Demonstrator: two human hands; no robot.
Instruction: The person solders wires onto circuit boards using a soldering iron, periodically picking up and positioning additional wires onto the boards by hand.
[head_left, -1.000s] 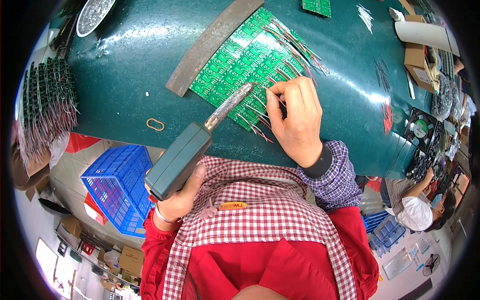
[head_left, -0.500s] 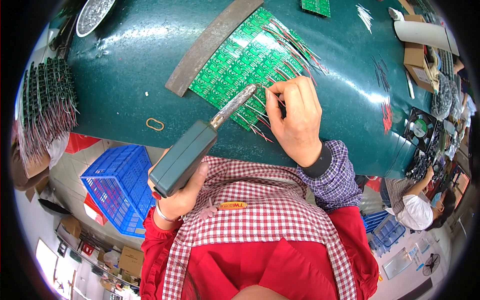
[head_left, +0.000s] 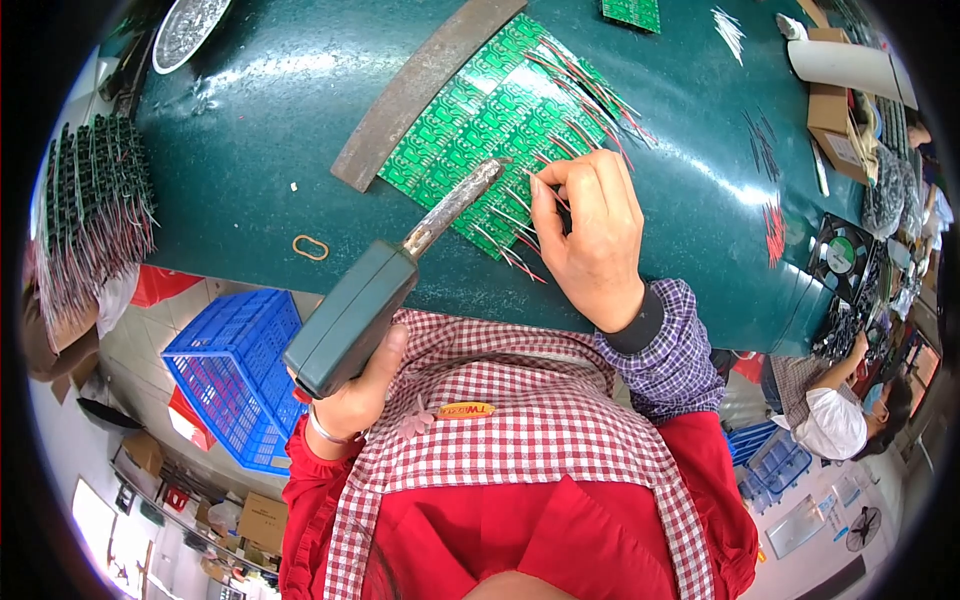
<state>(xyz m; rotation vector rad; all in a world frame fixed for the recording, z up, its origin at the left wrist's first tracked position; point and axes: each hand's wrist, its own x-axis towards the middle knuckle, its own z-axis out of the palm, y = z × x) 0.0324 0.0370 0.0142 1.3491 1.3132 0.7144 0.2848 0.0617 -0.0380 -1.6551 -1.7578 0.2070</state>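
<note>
My left hand point(head_left: 362, 392) is closed around the dark green handle of a soldering iron point(head_left: 352, 312). Its long metal barrel points up and right, with the bent tip over a panel of green circuit boards point(head_left: 455, 140). Red and white wires point(head_left: 512, 262) stick out along the panel's right and near edges. My right hand point(head_left: 597, 235) pinches a thin wire point(head_left: 534, 178) between thumb and forefinger at that edge, a little right of the iron's tip. A curved-looking metal bar point(head_left: 420, 95) lies along the panel's left side.
Loose red wires point(head_left: 774, 235), black wires point(head_left: 762, 145) and white wires point(head_left: 729, 36) lie to the right, near a small fan point(head_left: 840, 258). A rubber band point(head_left: 310, 248) is at left. Wired boards point(head_left: 95, 200) hang over the left end. A blue crate point(head_left: 235, 380) stands below. A co-worker point(head_left: 835, 425) sits at right.
The soldering iron has drawn back down and left, its tip away from the wire at my right fingers. My right hand has stayed nearly still, still pinching.
</note>
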